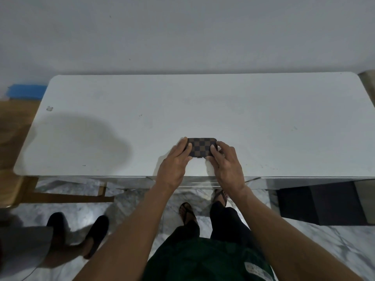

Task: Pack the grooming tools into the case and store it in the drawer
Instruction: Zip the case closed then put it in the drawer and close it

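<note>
A small case (200,147) with a brown and black checker pattern lies shut on the white table (203,110), near its front edge. My left hand (175,163) grips the case's left end, fingers over the top and thumb at the near side. My right hand (227,163) grips its right end the same way. No loose grooming tools show anywhere on the table. Below the table's front edge, between my wrists, a shut drawer front (199,182) is partly visible.
A second person's feet in dark shoes (81,230) stand on the marble floor at the left. A wooden frame (67,196) sits under the table's left side, and a dark box (316,201) under its right. A wall rises behind the table.
</note>
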